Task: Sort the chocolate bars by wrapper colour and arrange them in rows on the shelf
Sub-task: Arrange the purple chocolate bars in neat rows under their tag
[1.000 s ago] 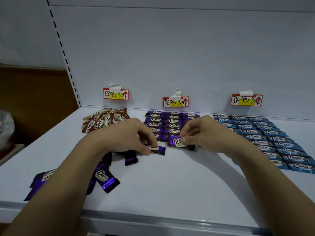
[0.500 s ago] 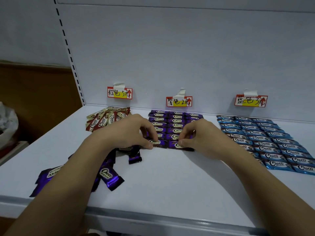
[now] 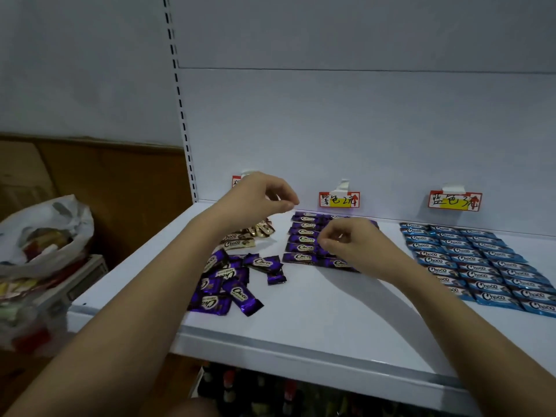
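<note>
Purple chocolate bars lie in neat rows [image 3: 304,245] at the middle back of the white shelf [image 3: 316,314], under a purple price label [image 3: 339,200]. A loose pile of purple bars [image 3: 228,284] lies left of the rows. My left hand [image 3: 261,200] hangs in the air above the brown bars [image 3: 240,240], fingers loosely curled, holding nothing I can see. My right hand [image 3: 350,245] hovers low over the purple rows, fingers curled and nothing visible in them, hiding part of the rows. Blue bars [image 3: 481,266] fill rows on the right.
A blue price label [image 3: 455,200] is stuck on the back wall; the brown label is mostly hidden behind my left hand. A white plastic bag [image 3: 42,236] of goods sits left of the shelf. Bottles [image 3: 255,392] stand below the shelf's front edge.
Both hands have let go of the two purple bars at the front of the rows. My left hand has risen up and back; my right hand has lifted slightly.
</note>
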Available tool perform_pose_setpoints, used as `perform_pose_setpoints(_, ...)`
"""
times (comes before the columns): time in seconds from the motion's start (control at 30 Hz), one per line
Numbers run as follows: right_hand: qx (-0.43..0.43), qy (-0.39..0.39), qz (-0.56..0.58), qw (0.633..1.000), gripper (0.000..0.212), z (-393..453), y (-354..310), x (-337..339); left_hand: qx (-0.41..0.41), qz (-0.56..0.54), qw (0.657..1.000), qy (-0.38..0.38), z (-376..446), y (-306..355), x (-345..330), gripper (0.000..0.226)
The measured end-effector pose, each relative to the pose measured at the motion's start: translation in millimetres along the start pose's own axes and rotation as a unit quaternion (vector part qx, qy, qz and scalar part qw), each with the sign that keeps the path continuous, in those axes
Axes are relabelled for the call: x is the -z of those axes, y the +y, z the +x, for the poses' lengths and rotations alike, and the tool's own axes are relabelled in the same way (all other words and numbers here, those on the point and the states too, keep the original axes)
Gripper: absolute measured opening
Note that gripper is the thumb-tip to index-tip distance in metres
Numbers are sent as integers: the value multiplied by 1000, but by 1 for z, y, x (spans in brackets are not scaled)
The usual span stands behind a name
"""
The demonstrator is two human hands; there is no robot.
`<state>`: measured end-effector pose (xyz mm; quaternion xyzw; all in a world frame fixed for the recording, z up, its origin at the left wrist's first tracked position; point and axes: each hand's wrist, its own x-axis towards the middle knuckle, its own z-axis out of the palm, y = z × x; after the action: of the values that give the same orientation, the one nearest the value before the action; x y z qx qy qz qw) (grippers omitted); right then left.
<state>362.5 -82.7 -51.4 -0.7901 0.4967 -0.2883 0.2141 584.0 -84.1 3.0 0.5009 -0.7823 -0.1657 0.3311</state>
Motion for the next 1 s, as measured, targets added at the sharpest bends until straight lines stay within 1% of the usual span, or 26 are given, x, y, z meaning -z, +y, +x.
perform_pose_setpoints(0.07, 20, -22, -9, 1000, 8, 1, -15, -8, 1, 15, 1000, -26, -18, -2, 9, 9)
perform_pose_setpoints(0.2, 56, -55, -33, 996, 8, 4, -41, -32, 27, 48, 993, -101, -63, -20, 20, 10)
perform_pose_setpoints(0.33, 60, -58, -45, 995, 5, 13, -57, -54, 58, 72, 981, -172, -92, -33, 19, 16)
perform_pose_setpoints(0.43, 53, -62, -74, 994, 15, 16, -65, -64, 62, 99, 975, -191, -99, -34, 18, 19)
perform_pose_setpoints(0.6, 42, -75, -100, 991, 26, 18, -69, -72, 73, 114, 968, -210, -97, -30, 17, 18)
perform_pose_setpoints(0.67, 34, -73, -92, 992, 30, 20, -69, -73, 77, 104, 972, -195, -96, -29, 16, 15)
perform_pose_setpoints(0.7, 28, -69, -77, 994, 28, 21, -68, -72, 81, 87, 977, -174, -95, -28, 16, 13)
perform_pose_setpoints(0.83, 0, -45, 19, 999, 4, 22, -63, -55, 89, 0, 993, -78, -90, -29, 18, 11)
perform_pose_setpoints(0.9, -18, -32, 52, 998, 2, 19, -55, -40, 96, -24, 994, -53, -87, -29, 18, 9)
perform_pose_setpoints(1.0, -49, 1, 71, 996, 3, 12, -41, -14, 101, -47, 993, -42, -79, -25, 13, 11)
